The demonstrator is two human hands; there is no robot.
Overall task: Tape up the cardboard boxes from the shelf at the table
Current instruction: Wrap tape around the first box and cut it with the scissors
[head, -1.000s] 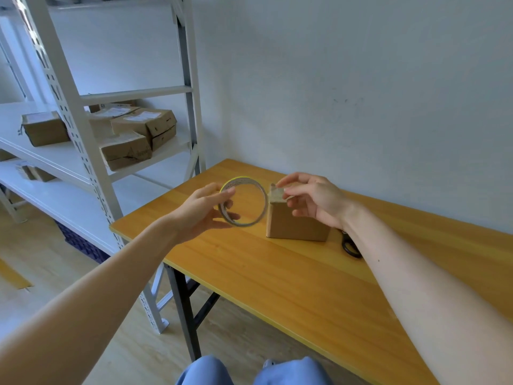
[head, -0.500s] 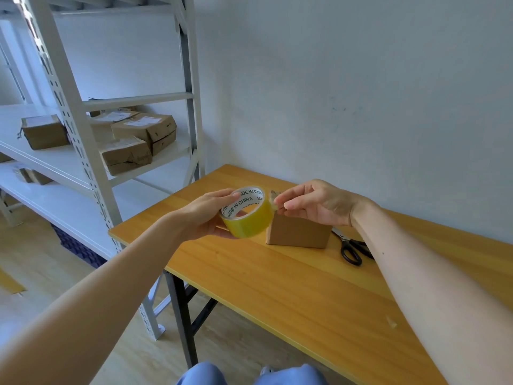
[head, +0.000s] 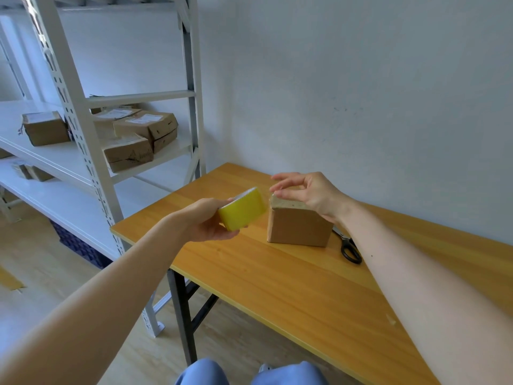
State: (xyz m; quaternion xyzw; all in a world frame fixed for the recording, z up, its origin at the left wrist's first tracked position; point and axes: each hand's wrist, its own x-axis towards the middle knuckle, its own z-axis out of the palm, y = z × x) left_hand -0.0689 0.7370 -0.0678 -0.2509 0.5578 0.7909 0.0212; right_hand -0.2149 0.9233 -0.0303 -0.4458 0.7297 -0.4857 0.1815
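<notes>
A small brown cardboard box [head: 298, 227] stands on the wooden table [head: 291, 279]. My left hand [head: 206, 222] grips a yellow roll of tape [head: 242, 209] just left of the box's top edge. My right hand [head: 308, 194] hovers over the box's top with its heel against the far edge; thumb and fingers are loosely extended toward the roll. Whether they pinch a tape end cannot be made out.
Black-handled scissors [head: 350, 249] lie on the table right of the box, partly behind my right forearm. A white metal shelf [head: 83, 151] at the left holds several more cardboard boxes [head: 144, 129]. A white wall is close behind the table.
The roll has turned so its yellow outer face shows, and has dropped slightly. My right hand has opened up from its pinch and now sits above the box top.
</notes>
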